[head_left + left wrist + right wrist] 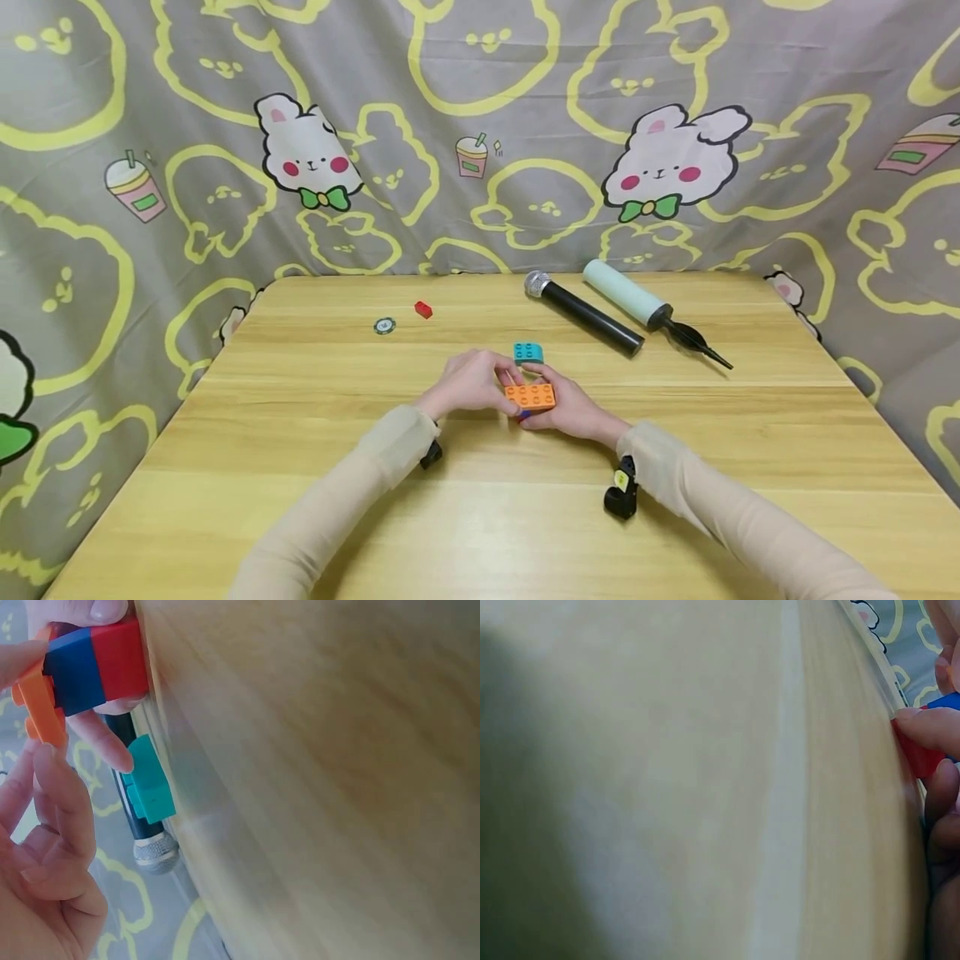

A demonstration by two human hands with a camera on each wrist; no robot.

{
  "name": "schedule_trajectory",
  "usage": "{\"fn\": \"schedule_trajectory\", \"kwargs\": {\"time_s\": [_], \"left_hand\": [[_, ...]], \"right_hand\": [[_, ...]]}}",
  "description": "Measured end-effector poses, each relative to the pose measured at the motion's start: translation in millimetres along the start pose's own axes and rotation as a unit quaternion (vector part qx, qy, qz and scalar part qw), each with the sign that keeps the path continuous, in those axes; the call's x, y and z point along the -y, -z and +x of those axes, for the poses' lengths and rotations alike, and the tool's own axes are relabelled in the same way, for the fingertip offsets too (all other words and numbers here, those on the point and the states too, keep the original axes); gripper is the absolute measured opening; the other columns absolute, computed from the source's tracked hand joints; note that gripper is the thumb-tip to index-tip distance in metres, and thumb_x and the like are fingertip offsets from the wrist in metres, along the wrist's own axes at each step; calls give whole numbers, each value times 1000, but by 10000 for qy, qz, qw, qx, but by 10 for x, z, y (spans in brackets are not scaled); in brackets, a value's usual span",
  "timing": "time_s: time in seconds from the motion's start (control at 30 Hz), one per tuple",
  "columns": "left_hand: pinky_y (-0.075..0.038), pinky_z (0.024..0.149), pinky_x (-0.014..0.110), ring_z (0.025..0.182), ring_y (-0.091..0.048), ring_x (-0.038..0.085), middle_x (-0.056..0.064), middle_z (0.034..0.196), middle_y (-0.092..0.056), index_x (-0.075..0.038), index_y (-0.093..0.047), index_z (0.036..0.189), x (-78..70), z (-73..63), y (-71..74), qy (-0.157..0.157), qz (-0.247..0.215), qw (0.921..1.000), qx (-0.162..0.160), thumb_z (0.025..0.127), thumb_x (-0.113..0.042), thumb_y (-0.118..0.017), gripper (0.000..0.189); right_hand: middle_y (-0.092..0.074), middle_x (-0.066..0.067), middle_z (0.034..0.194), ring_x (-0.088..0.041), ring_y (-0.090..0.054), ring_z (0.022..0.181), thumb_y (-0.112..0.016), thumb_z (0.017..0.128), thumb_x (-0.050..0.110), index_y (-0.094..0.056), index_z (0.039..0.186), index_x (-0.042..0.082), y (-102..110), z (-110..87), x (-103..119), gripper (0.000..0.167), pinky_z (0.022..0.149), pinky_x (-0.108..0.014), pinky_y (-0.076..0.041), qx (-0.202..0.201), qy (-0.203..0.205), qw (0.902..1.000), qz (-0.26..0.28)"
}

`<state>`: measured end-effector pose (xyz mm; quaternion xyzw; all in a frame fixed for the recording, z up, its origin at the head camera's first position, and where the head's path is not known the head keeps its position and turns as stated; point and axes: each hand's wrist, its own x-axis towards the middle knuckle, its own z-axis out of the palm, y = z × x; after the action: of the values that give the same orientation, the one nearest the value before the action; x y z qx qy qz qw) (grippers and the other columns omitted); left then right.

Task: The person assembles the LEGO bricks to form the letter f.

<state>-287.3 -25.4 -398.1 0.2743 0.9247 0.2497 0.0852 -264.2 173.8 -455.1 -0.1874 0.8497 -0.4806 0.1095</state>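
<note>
My left hand (472,382) pinches an orange toy brick (530,395) with two rows of studs. In the left wrist view the orange brick sits tilted against the studded end of a blue brick (75,671), which is joined to a red brick (120,660). My right hand (573,408) grips this blue and red stack from the right, its thumb and fingers on opposite sides. The right wrist view shows its fingers on the red brick (919,754), close over the table. Just beyond both hands lies a teal brick (528,353) with a rounded end, studs up.
Farther back on the wooden table (247,433) lie a black microphone (585,314) with a silver head and a pale green hand pump (626,292) with a black nozzle. A small red brick (423,310) and a round chip (385,326) lie at the back left. A patterned curtain (390,225) hangs behind.
</note>
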Motion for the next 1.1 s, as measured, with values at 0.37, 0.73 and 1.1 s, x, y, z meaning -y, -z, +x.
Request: {"fn": "schedule_trajectory", "kwargs": {"time_s": [0.37, 0.73, 1.1], "left_hand": [[-39, 62, 28, 71, -55, 6, -17, 78, -65, -29, -71, 89, -14, -2, -1, 18, 50, 10000, -77, 64, -34, -83, 28], [-38, 67, 30, 80, -56, 7, -20, 90, -67, -32, -73, 97, -23, -44, -17, -15, 348, 9994, -83, 65, -41, -83, 34], [-40, 79, 39, 103, -62, 19, -17, 102, -68, -28, -67, 116, 223, -56, 250, 456, -101, 9971, -597, 64, -58, -80, 61]], "right_hand": [[-55, -18, 130, -32, -53, 117, -85, 70, 20, -35, 145, 10, 10, -1, 19, 91, 102, -54, -36, -37, 58, 10000, -29], [-56, -16, 127, -29, -55, 113, -85, 69, 20, -36, 145, 10, -31, -29, -14, 91, 101, -54, -36, -128, -56, 9999, 62], [-57, -15, 126, -28, -56, 112, -85, 69, 20, -36, 145, 11, -37, -29, 6, 91, 102, -54, -36, -113, -20, 9999, -6]]}}
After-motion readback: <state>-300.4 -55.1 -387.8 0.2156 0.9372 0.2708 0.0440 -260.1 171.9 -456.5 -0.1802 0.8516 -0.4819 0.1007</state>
